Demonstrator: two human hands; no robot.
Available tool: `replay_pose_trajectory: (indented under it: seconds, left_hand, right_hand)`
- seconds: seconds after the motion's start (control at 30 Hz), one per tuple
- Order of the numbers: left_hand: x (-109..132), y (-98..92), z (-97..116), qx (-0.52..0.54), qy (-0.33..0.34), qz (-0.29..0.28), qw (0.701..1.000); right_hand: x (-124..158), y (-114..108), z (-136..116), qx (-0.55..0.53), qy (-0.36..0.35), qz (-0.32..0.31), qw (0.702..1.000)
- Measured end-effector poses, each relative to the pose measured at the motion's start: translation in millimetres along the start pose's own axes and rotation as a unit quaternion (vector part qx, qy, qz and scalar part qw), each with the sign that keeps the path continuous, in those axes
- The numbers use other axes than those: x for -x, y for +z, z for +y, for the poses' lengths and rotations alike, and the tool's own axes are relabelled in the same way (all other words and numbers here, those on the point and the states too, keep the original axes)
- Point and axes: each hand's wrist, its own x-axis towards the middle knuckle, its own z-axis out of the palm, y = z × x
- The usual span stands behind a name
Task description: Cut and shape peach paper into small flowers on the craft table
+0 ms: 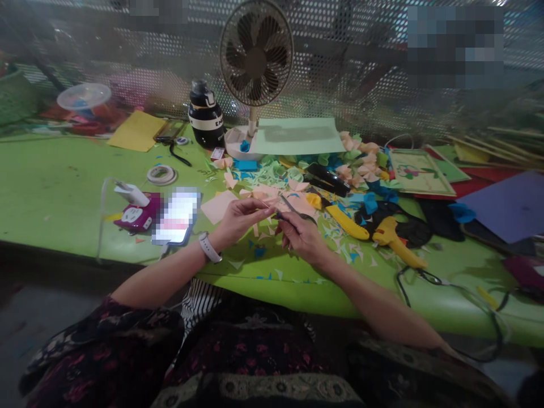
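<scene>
Two bare hands meet above the near middle of the counter (68, 192). Left hand (242, 218), white watch (209, 248) at wrist: thumb and fingertips pressed together, pinching a thin item, too small to identify, at their right end. Right hand (301, 235), just to the right and slightly nearer: fingers curled, grip closed around dark scissors (293, 208), as they appear; whether the blades are spread, cannot tell. The scissors lie on the far side of the right hand, above the scraps. Peach paper (221, 206) lies just left of and beyond the left hand; green cuttings (276, 170) are heaped farther off, with small offcuts strewn around the hands. Black stapler (328, 179): far right of the hands, among the cut paper. Right of the right hand: yellow cutter (347, 221), then yellow glue gun (397, 241). Left of the left hand: phone (176, 218), screen lit, and a purple box (138, 214) with a white plug; tape roll (161, 182) farther back. Far side: dark bottle (207, 131) standing upright, left of the fan (256, 62); pale green sheet (297, 133) at the fan's base, on its right.
</scene>
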Motion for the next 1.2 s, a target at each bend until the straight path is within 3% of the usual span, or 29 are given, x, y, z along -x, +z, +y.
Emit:
replay_pose_trajectory:
  seconds: [0.17, 0.4, 0.6, 0.9, 1.2]
  left_hand:
    - [0.2, -0.1, -0.5, 0.007, 0.01, -0.013, 1.0]
    - [-0.7, -1.3, -1.2, -0.018, 0.044, -0.005, 0.999]
    - [-1.0, -0.7, -1.6, -0.022, 0.026, -0.015, 0.999]
    - [-0.7, 0.7, 1.7, 0.005, 0.005, -0.024, 1.0]
    - [-0.9, -0.9, 0.2, -0.002, -0.012, -0.008, 1.0]
  right_hand:
    - [0.2, -0.4, 0.5, 0.042, -0.027, 0.006, 0.999]
    - [2.0, 2.4, 4.0, 0.074, -0.056, 0.061, 0.994]
    - [1.0, 0.0, 3.8, 0.076, -0.081, 0.057, 0.992]
    - [1.7, 1.6, 3.4, 0.026, -0.015, 0.045, 0.999]
    - [1.2, 1.2, 2.2, 0.022, -0.014, 0.033, 0.999]
